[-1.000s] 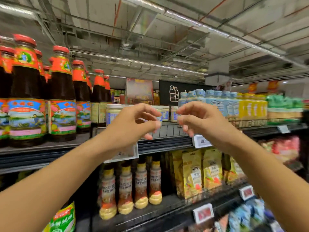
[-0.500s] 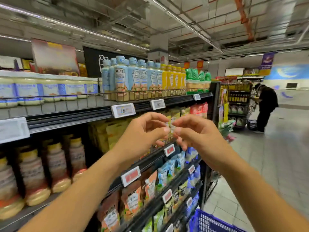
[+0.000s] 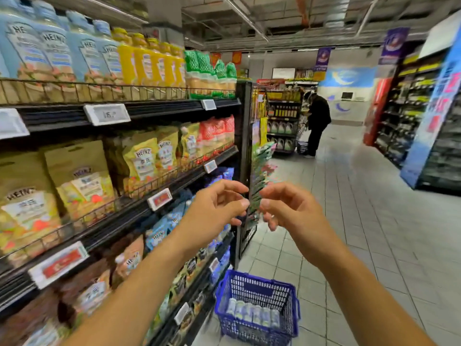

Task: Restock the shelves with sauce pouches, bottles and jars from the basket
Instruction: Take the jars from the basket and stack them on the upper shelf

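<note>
holding both hands up in front of me, i have nothing in either one. my left hand (image 3: 214, 211) and right hand (image 3: 294, 211) are close together but not touching, fingers loosely curled, each thumb just apart from its forefinger. the blue basket (image 3: 249, 287) sits on the floor tiles at 6 o'clock, right beside the foot of the shelves (image 3: 159, 109). a row of pale-topped containers (image 3: 252, 314) lies along its near side, the row running roughly 9 to 3; blur keeps me from telling whether each one stands or lies flat. yellow pouches (image 3: 142, 158) stand upright at 9 o'clock, and the bottles (image 3: 55, 51) at 10 o'clock stand with their long axis vertical.
</note>
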A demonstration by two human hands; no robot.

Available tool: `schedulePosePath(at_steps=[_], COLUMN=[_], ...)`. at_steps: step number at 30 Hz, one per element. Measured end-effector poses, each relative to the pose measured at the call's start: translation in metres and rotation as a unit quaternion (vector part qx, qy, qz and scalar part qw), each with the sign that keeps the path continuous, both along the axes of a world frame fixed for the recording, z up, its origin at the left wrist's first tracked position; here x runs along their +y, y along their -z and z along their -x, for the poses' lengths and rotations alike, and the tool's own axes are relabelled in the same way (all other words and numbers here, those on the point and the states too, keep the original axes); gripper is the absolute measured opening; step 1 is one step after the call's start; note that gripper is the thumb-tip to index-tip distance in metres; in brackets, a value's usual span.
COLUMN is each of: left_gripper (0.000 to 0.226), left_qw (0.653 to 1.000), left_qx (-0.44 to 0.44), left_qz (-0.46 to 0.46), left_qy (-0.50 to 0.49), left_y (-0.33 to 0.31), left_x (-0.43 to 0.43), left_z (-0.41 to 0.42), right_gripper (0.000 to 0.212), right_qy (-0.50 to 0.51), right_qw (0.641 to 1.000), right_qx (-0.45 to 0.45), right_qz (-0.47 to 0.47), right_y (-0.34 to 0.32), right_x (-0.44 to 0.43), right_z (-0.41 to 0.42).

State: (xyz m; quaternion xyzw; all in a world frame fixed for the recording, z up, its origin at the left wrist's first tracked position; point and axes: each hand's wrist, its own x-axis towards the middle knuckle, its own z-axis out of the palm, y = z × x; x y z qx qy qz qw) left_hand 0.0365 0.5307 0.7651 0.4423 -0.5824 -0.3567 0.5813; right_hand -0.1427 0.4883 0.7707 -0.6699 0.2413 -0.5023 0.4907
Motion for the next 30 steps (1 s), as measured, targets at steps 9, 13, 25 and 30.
schedulePosePath(at_steps=[9,13,25,30], left_gripper=[0.019,0.019,0.02,0.021], left_qw=[0.997,0.994,0.987,0.981], left_qx=[0.03,0.024,0.028,0.037], left_qz=[-0.063,-0.089,-0.13,-0.155], left_qy=[0.043,0.055,0.092,0.113], left_y=[0.054,0.079,0.134,0.153], left_x=[-0.071,-0.104,-0.243,-0.296], left_z=[0.051,0.05,0.004,-0.015], right_gripper=[0.01,0.011,0.011,0.011], right_qy=[0.081,0.104,0.152,0.172], right_qw=[0.994,0.99,0.973,0.966], right_qx=[0.034,0.045,0.073,0.074], right_qz=[-0.058,-0.09,-0.157,-0.179], right_y=[0.049,0.071,0.122,0.138], right_x=[-0.054,-0.083,-0.204,-0.249], right_z=[0.05,0.053,0.014,-0.007])
